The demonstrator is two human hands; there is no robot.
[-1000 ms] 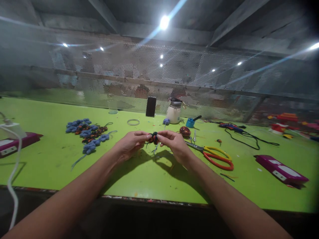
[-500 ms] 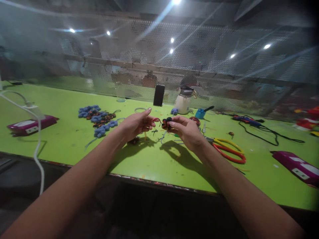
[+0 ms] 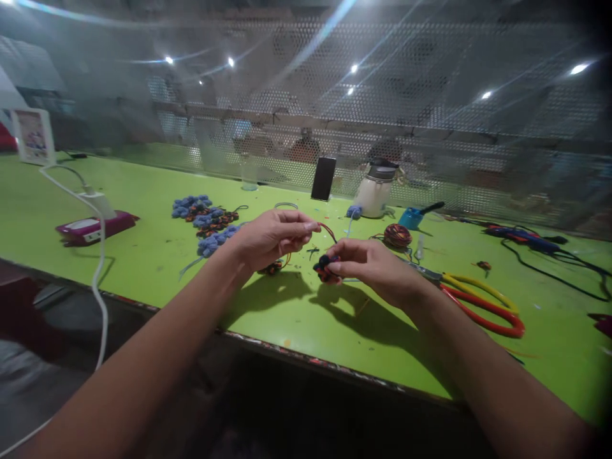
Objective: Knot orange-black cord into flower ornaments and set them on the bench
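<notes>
My right hand (image 3: 377, 269) pinches a small dark, red-flecked knitted yarn flower (image 3: 327, 270) between thumb and fingers, above the table. From it a reddish yarn strand (image 3: 327, 231) runs up to my left hand (image 3: 282, 237), whose thumb and forefinger are closed on it. Below my left hand lies another dark and orange yarn piece (image 3: 271, 268), partly hidden by the fingers. To the left, several blue yarn flowers (image 3: 192, 206) lie mixed with dark orange ones (image 3: 224, 221). A ball of multicoloured yarn (image 3: 398, 236) rests beyond my right hand.
Scissors (image 3: 482, 303) with yellow and red handles lie beside my right forearm. Behind stand a phone (image 3: 323, 178), a white jar (image 3: 375, 191) and a blue pot (image 3: 411, 218). A purple power strip (image 3: 102, 228) with a white cable sits left; a cord tool (image 3: 523, 237) lies right.
My hands have drawn apart; the left let go of the flower and now pinches its yarn strand. The right keeps the flower, now lower and tilted. The view has turned left.
</notes>
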